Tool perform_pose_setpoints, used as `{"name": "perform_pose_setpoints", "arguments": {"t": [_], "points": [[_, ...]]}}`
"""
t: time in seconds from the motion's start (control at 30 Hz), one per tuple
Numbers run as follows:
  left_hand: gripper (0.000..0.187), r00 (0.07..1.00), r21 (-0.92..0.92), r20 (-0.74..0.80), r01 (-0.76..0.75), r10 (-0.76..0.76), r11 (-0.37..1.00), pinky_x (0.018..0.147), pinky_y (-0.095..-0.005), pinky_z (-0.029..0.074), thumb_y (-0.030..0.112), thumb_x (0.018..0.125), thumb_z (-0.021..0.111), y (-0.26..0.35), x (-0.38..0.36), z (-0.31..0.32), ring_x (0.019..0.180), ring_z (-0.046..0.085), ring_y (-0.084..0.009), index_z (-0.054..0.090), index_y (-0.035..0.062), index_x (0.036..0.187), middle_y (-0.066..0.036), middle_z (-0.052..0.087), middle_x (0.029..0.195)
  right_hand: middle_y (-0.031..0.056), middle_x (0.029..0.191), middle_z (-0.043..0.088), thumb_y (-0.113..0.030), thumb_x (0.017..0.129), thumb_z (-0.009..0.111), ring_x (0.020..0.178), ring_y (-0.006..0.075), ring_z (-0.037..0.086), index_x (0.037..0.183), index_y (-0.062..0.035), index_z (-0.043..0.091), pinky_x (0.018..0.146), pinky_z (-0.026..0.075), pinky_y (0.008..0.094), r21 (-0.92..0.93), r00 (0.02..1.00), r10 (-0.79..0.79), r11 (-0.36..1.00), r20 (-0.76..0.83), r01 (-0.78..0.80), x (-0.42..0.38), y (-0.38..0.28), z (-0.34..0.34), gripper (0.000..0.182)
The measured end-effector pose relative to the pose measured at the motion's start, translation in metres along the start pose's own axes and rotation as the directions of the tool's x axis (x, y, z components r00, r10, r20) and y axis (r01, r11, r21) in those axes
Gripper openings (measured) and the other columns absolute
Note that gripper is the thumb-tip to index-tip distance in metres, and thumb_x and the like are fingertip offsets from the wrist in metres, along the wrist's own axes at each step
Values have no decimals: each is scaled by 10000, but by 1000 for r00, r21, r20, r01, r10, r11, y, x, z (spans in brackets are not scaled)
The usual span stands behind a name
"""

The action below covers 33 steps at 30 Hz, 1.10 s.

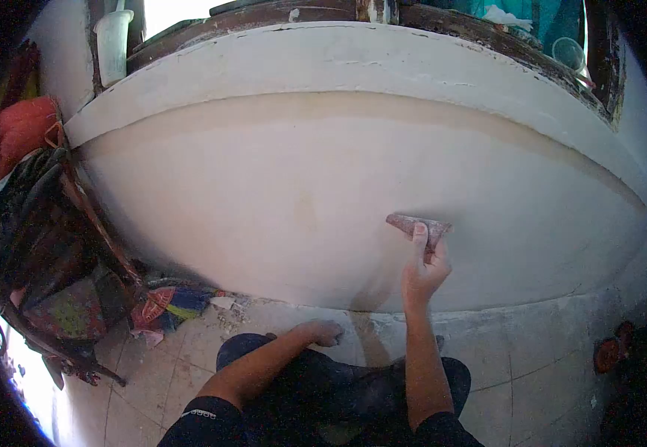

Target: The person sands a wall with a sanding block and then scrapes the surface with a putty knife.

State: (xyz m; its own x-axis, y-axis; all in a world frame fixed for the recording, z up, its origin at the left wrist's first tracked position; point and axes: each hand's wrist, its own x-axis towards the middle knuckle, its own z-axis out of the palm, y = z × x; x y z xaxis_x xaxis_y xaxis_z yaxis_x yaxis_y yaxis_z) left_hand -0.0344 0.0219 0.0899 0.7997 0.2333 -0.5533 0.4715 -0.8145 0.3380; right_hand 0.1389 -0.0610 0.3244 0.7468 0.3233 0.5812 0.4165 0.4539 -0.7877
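My right hand (425, 272) pinches a folded piece of sandpaper (417, 224) between thumb and fingers. The sandpaper is reddish brown, dusted white, and held up against the white wall (249, 201), or very close to it. At my knee rests my left hand (322, 333), its fingers dusty and curled together, with nothing visible in them.
Above the wall runs a white ledge (286, 63) below a dark wooden window frame (264, 21). A white plastic container (113, 46) and a clear cup (568, 54) stand there. Left is a cluttered chair (78, 201); colourful cloth (161, 307) lies on the tiled floor (539, 395).
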Motion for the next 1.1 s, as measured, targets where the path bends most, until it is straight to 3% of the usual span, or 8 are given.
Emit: {"name": "perform_pose_setpoints", "arguments": {"t": [0.07, 0.27, 0.47, 0.63, 0.7, 0.77, 0.9, 1.1], "points": [[287, 1000, 38, 14, -11, 11, 999, 916, -511, 490, 219, 884, 592, -3, 8, 5, 1090, 627, -374, 657, 56, 1111, -195, 672, 1151, -3, 747, 618, -249, 986, 664, 693, 64, 525, 912, 41, 675, 626, 452, 263, 28, 997, -34, 999, -69, 36, -4, 8, 4, 300], [281, 999, -37, 43, -8, 9, 999, 901, -501, 496, 221, 900, 587, -8, 8, 9, 1062, 636, -382, 664, 56, 1114, -197, 680, 1136, 44, 821, 699, -232, 978, 666, 716, 97, 598, 928, -18, 697, 657, 483, 268, -186, 934, 83, 982, 347, -18, -10, 35, 2, 222], [297, 1000, -21, -7, 20, -21, 1000, 913, -490, 493, 276, 921, 594, 2, -4, -1, 1088, 626, -370, 668, 74, 1126, -190, 676, 1153, -5, 716, 602, -251, 992, 657, 686, 54, 525, 827, -2, 659, 601, 430, 251, 92, 988, -4, 996, -153, 18, 9, 11, -1, 299], [361, 991, 31, -10, -133, 133, 991, 923, -494, 486, 339, 933, 599, -13, 18, 16, 1094, 617, -382, 658, 26, 1104, -212, 667, 1152, 12, 740, 641, -243, 981, 677, 681, 62, 526, 842, 3, 679, 598, 441, 260, -152, 956, -49, 984, 291, 96, -1, 37, 0, 283], [362, 991, -8, -49, -124, 123, 992, 920, -496, 485, 335, 932, 602, -10, 8, 16, 1089, 618, -383, 655, 20, 1103, -216, 667, 1147, 15, 749, 645, -240, 981, 678, 691, 65, 535, 856, 7, 681, 613, 447, 256, -211, 956, -52, 971, 287, 116, -1, 22, -3, 277], [362, 990, -47, -91, -115, 111, 992, 917, -498, 484, 331, 932, 604, -7, 3, 11, 1084, 620, -385, 652, 14, 1103, -219, 667, 1141, 11, 763, 650, -243, 981, 679, 697, 60, 538, 875, 9, 680, 629, 452, 246, -74, 1000, -1, 997, -4, 1, 2, 13, -3, 273], [341, 996, 26, -42, -72, 74, 997, 887, -507, 484, 316, 930, 598, -15, 17, 19, 1045, 628, -388, 648, 22, 1095, -212, 675, 1112, 7, 774, 653, -251, 982, 677, 700, 59, 541, 889, 12, 678, 649, 458, 238, 46, 990, 3, 999, -140, 3, 8, 11, -5, 279], [327, 998, 44, -10, -54, 54, 998, 879, -507, 490, 306, 923, 574, -19, 23, 23, 1044, 632, -387, 652, 44, 1103, -202, 681, 1102, 22, 791, 679, -244, 990, 665, 721, 72, 596, 914, 6, 685, 664, 480, 248, -145, 975, 22, 989, 223, 11, -3, 36, 2, 263]]}}
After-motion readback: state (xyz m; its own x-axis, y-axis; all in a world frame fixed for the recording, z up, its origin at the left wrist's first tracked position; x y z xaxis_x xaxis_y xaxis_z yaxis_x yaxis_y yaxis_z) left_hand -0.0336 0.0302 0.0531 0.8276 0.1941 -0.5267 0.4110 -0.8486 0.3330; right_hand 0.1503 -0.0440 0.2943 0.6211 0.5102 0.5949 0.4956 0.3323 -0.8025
